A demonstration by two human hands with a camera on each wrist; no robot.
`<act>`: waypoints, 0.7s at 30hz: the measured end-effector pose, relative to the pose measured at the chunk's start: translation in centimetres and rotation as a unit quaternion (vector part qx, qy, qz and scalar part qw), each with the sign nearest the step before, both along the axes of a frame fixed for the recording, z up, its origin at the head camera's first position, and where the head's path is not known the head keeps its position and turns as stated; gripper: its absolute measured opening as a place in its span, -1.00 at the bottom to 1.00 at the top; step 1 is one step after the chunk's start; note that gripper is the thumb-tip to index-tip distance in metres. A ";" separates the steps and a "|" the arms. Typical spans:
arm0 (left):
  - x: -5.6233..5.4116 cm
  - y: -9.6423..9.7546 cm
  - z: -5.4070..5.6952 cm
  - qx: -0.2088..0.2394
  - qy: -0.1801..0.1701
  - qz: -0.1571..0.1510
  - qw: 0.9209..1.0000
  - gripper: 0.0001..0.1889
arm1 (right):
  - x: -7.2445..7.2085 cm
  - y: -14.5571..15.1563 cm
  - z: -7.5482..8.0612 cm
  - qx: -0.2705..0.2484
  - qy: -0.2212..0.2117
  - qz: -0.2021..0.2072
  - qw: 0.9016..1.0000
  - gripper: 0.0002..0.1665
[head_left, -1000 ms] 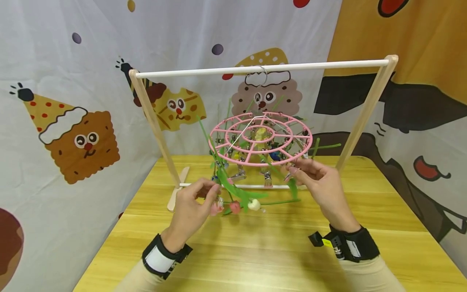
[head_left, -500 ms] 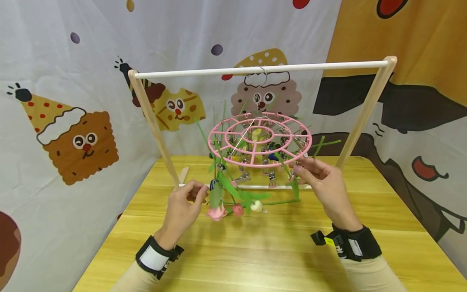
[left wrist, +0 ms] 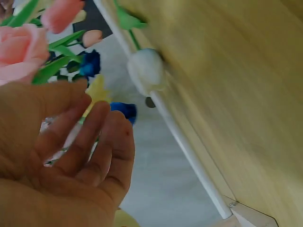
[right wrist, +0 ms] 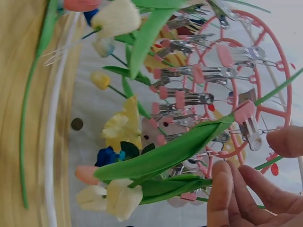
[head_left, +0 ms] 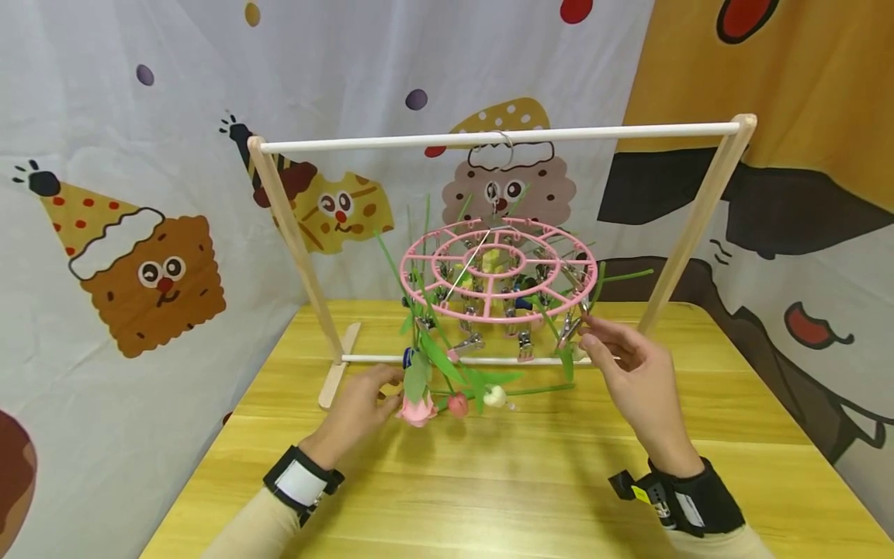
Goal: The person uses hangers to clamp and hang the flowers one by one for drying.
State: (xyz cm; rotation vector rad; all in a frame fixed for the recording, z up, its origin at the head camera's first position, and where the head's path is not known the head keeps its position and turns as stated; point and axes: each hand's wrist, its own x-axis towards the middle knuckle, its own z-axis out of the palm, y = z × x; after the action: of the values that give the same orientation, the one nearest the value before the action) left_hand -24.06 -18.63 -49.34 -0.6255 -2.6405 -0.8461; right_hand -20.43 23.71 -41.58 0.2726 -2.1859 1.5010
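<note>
A round pink hanging rack (head_left: 482,318) with several metal clips bears artificial flowers, heads down. My left hand (head_left: 363,396) is low beside the pink rose (head_left: 417,411) at the rack's left. In the left wrist view its fingers are loosely bent with nothing between them, below the rose (left wrist: 19,52). At the rack's right edge is my right hand (head_left: 635,361), beside a pink-tipped metal clip (right wrist: 248,123). The clip bites a green stem of a flower with white tulip heads (right wrist: 124,196). Thumb and fingers stand apart on either side of the clip.
The rack hangs by a hook from the white top bar (head_left: 377,142) of a wooden stand (head_left: 705,217). A white lower bar (head_left: 349,359) runs near the table (head_left: 447,481). A green stem (head_left: 545,389) lies on the table near a pink tulip (head_left: 457,404).
My left hand has come off the pink rose, moving down and left; the rose now hangs in full view. My right hand has shifted slightly right and down, its fingers away from the clip.
</note>
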 end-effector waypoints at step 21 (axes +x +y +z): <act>-2.1 -0.6 -2.4 -0.060 -0.015 -0.072 0.995 -0.62 | 2.1 -0.8 -2.1 0.026 0.064 -0.033 0.997 -0.70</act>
State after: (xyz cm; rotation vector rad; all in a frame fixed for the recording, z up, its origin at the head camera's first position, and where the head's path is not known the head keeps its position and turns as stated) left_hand -26.15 -19.20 -51.71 -0.8499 -2.7139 -0.7455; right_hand -18.36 22.95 -43.72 0.3023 -2.1140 1.3551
